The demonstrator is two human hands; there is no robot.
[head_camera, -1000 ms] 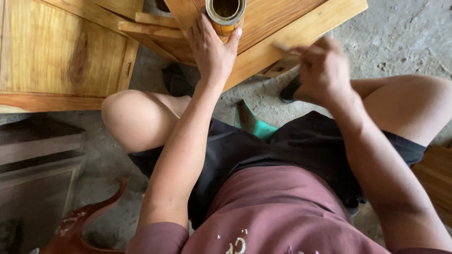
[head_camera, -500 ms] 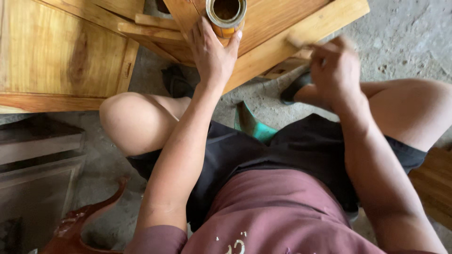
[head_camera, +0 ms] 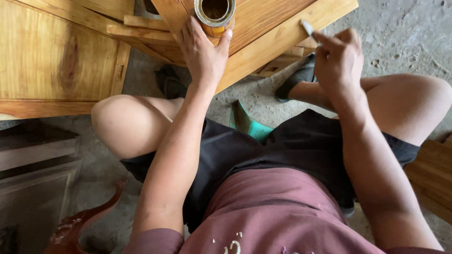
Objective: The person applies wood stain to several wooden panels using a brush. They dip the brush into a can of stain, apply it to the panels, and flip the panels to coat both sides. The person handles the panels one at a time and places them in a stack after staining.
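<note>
My left hand (head_camera: 201, 51) wraps around the near side of an open round tin (head_camera: 215, 15) with an orange wall, which stands on a varnished wooden panel (head_camera: 268, 23). My right hand (head_camera: 340, 59) is closed on a thin pale tool handle (head_camera: 308, 28), probably a brush; its tip points up and left over the panel's near edge. The working end of the tool is not clearly visible. I sit with bare knees apart below the panel.
A larger varnished wooden panel (head_camera: 52, 56) lies at the left. Dark shoes (head_camera: 296, 80) and a green stool leg (head_camera: 245, 120) are on the concrete floor (head_camera: 405, 33). A dark carved wood piece (head_camera: 80, 221) sits bottom left; wooden boards (head_camera: 433, 178) at right.
My right hand has risen and moved right, lifting the tool toward the panel's edge. The left hand has stayed on the tin.
</note>
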